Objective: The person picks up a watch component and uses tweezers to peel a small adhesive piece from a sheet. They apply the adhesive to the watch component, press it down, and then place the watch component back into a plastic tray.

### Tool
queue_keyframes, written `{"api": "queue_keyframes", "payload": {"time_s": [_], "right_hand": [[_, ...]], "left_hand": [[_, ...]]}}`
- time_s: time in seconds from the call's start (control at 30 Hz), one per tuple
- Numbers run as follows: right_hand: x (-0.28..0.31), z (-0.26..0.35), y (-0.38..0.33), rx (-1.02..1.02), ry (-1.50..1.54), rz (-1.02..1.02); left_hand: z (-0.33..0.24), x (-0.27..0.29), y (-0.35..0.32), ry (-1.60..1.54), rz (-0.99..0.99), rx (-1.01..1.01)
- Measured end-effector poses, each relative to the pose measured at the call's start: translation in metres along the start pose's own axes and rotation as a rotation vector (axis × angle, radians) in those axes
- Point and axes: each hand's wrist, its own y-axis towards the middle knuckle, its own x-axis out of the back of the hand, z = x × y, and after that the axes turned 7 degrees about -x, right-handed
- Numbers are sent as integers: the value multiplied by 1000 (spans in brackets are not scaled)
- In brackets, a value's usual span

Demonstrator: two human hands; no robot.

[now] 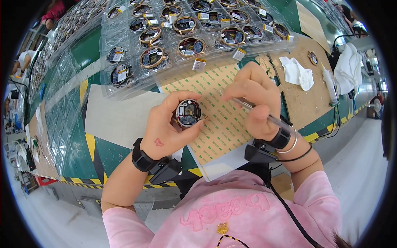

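Note:
My left hand (163, 126) grips an open round smartwatch case (189, 113) between thumb and fingers. Its circuit board faces up, and a short wire end shows by the thumb. To the right, my right hand (261, 101) is closed around slim metal tweezers (245, 103), whose tips point left toward the case without touching it. Beneath both hands lies a tan sheet of printed adhesive pieces (217, 142) on white backing. Just beyond, a clear plastic tray (122, 94) carries several round watch cases, some with small silver batteries (199, 64) on wires.
At right, a brown board (304, 107) bears a white cloth (297, 73), another round case (313, 58) and a white tube-shaped dispenser (329, 85). A grey sheet (108, 118) lies left on the green table, beside stacked clear trays (58, 120). Striped tape marks the front edge.

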Motion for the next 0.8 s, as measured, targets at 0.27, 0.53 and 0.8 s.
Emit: {"api": "queue_keyframes", "payload": {"time_s": [0.27,0.53,0.8], "right_hand": [[-23,5,2,-90,161,62],[-30,3,-3,-67,117,66],[-38,1,-4,124,-47,23]], "left_hand": [[4,0,-1,-105,-61,6],[4,2,-2,-29,-51,-10],[7,1,-2,-31,-75,-20]]}}
